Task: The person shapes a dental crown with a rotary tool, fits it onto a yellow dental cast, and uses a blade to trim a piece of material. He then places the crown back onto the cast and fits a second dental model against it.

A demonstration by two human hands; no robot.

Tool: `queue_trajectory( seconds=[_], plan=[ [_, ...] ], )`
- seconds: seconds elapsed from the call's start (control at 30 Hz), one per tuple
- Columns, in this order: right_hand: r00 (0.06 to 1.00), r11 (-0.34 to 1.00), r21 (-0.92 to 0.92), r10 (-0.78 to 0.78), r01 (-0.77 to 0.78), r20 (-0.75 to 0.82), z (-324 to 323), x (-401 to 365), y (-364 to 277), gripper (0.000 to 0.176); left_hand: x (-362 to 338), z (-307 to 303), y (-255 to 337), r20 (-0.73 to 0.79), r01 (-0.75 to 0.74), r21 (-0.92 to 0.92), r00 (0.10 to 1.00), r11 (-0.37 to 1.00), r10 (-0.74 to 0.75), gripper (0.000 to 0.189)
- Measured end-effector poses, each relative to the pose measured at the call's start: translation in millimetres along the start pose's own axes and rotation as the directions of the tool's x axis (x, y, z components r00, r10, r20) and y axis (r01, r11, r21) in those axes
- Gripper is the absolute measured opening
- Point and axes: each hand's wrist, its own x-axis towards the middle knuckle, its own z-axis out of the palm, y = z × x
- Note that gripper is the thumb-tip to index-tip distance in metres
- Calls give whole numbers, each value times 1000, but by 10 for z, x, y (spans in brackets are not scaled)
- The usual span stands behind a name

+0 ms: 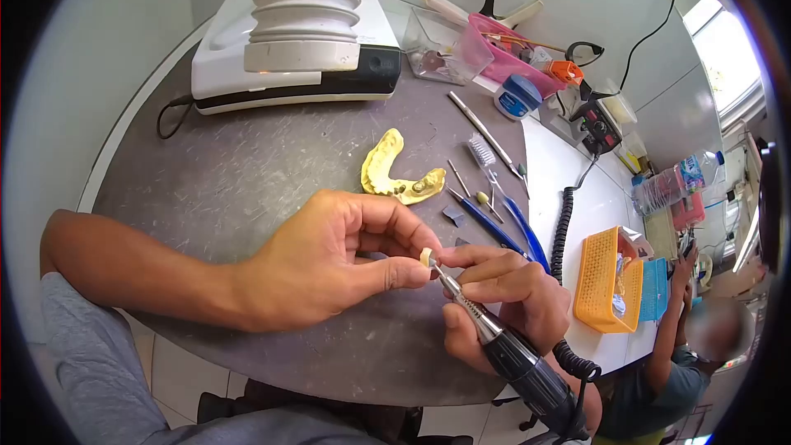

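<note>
Between the thumb and fingers of my left hand (325, 259) is a small cream-coloured dental crown (425, 257). My right hand (527, 292) grips a black and silver dental handpiece (521, 363), its thin tip right at the crown. The fingertips of both hands come together there. Just beyond my left hand lies a yellow horseshoe-shaped dental cast (381, 171). A toothbrush (494, 166) with a blue handle, a blue pen-like tool (486, 218) and several small burs lie to the right of the cast.
A white machine (218, 49) with a ribbed hose (305, 8) stands at the back left. Behind the tools are a pink basket (535, 78) and a blue-lidded jar (517, 97). A coiled cord (563, 231) runs along the right, near an orange basket (597, 280). Another person (680, 371) sits at far right.
</note>
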Motion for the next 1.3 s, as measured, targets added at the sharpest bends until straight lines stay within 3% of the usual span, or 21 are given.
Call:
queue_trajectory(
  seconds=[0.3,0.7,0.87,1.13,1.3],
  plan=[
    [999,996,84,39,-36,-32,-9,-49,-8,29,-6,10,25,-12,20,-12,1000,1000,-20,20],
    [998,998,20,56,-57,16,-16,-49,-15,29,-1,14,18,0,13,-5,1000,1000,-13,21],
    [987,985,161,81,-58,-142,-21,-59,39,29,14,14,30,9,20,-73,1000,997,-20,25],
    [973,966,230,156,-115,-168,-59,-42,32,26,13,19,101,14,66,-74,998,995,-65,31],
    [924,911,354,303,-209,-233,-84,-29,36,22,15,24,123,15,70,-69,997,995,-70,31]
  ],
)
